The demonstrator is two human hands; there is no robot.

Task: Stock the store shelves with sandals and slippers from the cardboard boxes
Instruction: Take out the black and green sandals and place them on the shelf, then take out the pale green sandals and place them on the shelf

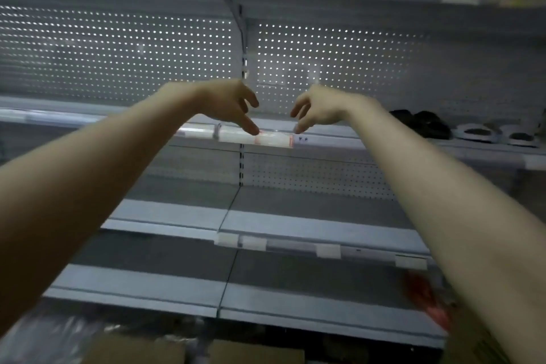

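Bare forearms (88,174) end in bare hands: left hand (230,103), right hand (317,106).

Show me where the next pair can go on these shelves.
The middle shelf is bare from its left end to the black sandals; the left hand and right hand hover there, empty. The lower shelves look bare left and centre. Crowded only at the middle shelf's right end, where white slippers sit beside the sandals.

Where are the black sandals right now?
In the head view, the black sandals sit on the middle shelf at the right, just left of the white pair and to the right of the right hand.
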